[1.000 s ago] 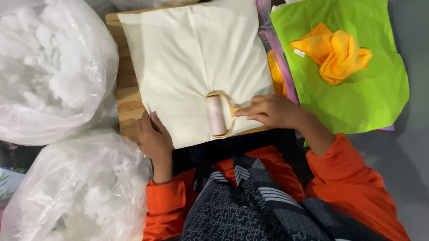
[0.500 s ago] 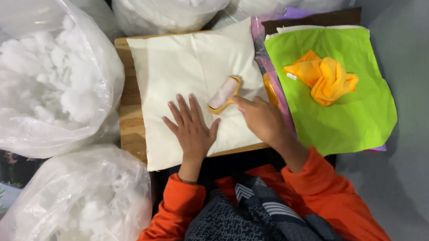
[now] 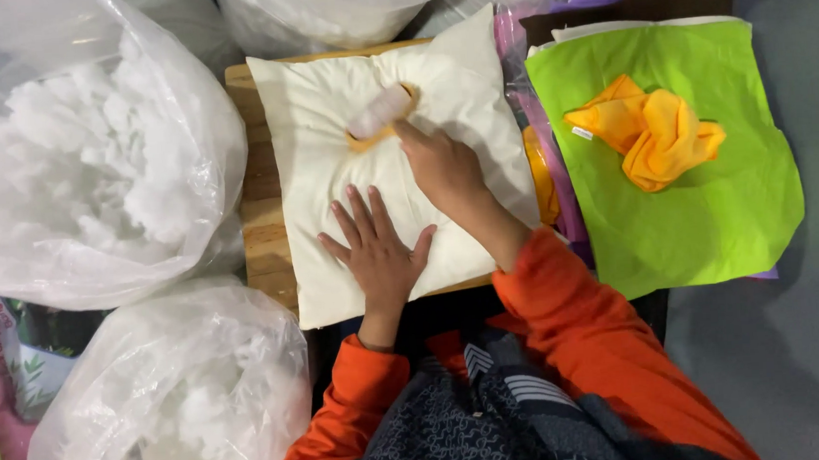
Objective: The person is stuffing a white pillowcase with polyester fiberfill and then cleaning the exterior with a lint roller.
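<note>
A cream stuffed cushion (image 3: pixel 310 160) lies on a small wooden board (image 3: pixel 257 187). My left hand (image 3: pixel 378 251) rests flat on the cushion's near part, fingers spread. My right hand (image 3: pixel 439 167) grips the handle of a lint roller (image 3: pixel 379 113), whose pale roll with a wooden frame presses into the cushion near its far edge.
Clear plastic bags of white stuffing stand at the left (image 3: pixel 83 155), the near left (image 3: pixel 173 396) and along the back (image 3: pixel 330 7). To the right lies a green cloth (image 3: pixel 712 211) with a crumpled orange cloth (image 3: pixel 655 134) on it. Grey floor (image 3: pixel 815 347) spreads at the right.
My right hand has pushed the lint roller from the cushion's near edge up to its far part. My left hand came off the cushion's left edge and now lies flat on it.
</note>
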